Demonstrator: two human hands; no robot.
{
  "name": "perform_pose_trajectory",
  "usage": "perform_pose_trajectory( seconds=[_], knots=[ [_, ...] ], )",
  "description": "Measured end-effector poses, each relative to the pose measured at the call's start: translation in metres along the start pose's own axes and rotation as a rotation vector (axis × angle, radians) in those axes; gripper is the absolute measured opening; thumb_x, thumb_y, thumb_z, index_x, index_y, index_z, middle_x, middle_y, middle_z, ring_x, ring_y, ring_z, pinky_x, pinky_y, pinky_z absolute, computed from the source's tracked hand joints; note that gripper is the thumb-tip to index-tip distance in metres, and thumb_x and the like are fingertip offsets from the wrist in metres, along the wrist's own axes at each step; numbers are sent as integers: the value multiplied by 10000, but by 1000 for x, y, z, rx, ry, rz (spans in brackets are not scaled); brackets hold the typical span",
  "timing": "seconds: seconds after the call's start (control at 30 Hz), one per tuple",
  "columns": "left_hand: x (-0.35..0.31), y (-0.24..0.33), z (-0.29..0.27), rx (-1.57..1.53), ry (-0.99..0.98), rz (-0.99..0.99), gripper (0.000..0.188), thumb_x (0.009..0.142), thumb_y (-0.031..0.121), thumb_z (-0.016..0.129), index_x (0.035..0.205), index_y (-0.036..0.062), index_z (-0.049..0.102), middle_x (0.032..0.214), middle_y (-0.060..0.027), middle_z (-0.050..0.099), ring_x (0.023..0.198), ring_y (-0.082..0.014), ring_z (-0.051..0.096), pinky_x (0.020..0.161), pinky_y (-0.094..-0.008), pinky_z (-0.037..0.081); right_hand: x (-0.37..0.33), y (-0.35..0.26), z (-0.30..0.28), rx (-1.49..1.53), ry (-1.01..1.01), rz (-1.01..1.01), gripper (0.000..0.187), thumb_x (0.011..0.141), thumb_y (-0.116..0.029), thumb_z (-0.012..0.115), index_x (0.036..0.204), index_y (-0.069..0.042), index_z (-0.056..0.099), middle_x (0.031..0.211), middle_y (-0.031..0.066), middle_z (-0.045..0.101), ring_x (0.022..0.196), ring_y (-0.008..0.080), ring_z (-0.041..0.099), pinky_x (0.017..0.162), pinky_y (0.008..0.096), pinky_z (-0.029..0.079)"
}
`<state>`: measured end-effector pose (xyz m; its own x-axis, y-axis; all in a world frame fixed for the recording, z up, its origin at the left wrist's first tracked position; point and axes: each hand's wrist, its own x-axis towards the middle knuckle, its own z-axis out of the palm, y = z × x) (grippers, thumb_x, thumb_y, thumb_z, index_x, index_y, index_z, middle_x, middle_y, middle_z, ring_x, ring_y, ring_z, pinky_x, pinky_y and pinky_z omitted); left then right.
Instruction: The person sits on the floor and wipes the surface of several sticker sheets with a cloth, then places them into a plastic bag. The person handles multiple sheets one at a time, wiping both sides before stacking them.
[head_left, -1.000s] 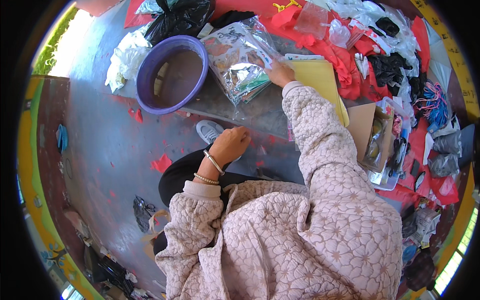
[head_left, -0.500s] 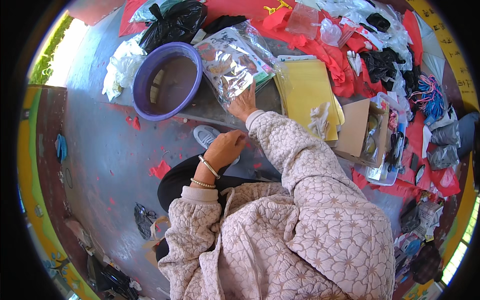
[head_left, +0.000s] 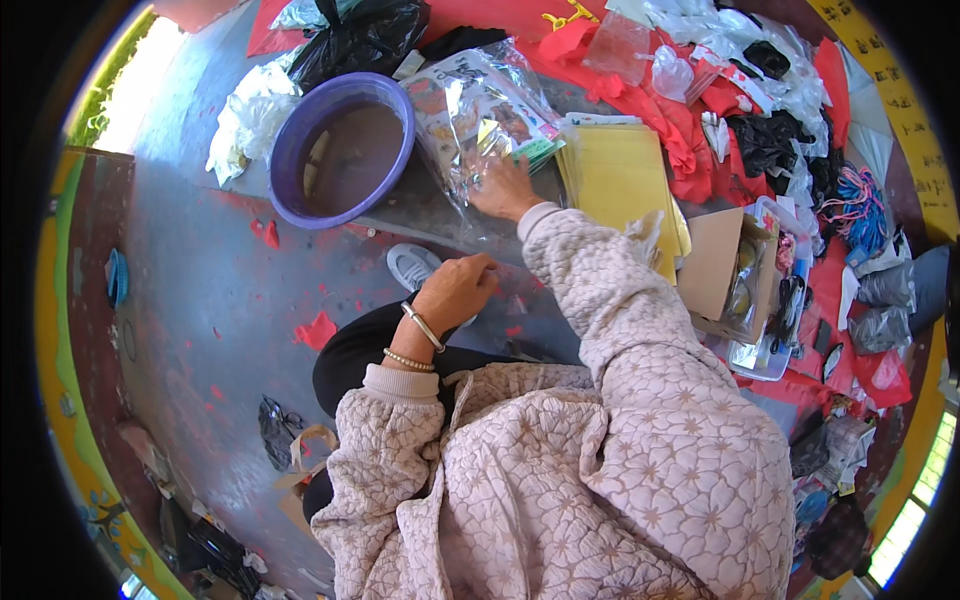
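Observation:
My right hand (head_left: 503,187) reaches forward, its fingers stretched out over the lower part of a clear plastic packet (head_left: 470,95). Colourful printed sheets show through the shiny film, which hides part of the fingertips. Close beside it lies a stack of yellow sheets (head_left: 615,165) with a crumpled white scrap (head_left: 645,232) on its near edge. My left hand (head_left: 455,290), with a bangle (head_left: 422,326) and a beaded bracelet (head_left: 408,359) on its wrist, is loosely curled above my knee. Nothing shows in it.
Left of the packet stands a purple basin (head_left: 283,190) with murky water. Behind it are a white plastic bag (head_left: 250,115) and a black bag (head_left: 360,40). An opened cardboard box (head_left: 712,262) sits at the right, near red cloth (head_left: 680,150) and tangled cords (head_left: 862,205).
My right hand has shifted slightly right and forward along the packet, fingers still on the film. The left hand stays nearly where it was. The whole view has shifted a little.

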<state>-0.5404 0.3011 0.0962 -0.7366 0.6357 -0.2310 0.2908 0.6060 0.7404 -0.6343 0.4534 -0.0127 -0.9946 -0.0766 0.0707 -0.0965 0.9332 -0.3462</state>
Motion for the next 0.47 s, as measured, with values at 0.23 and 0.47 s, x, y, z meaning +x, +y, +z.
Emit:
perform_pose_trajectory(
  seconds=[0.23,0.47],
  knots=[
    [4,-3,4,-8,80,-45,204,786,154,495,884,0,585,794,-219,598,767,-372,574,685,-422,453,32,79,-26,55,-96,361,410,808,-325,501,1099,-38,514,1121,178,532,1026,348,515,865,437,398],
    [4,-19,4,89,-132,-146,210,799,182,513,916,25,587,801,-223,597,778,-368,573,684,-428,441,70,66,-13,291,-129,251,511,828,-377,487,1180,-7,477,1210,227,467,1108,337,466,916,417,370]
  ],
)
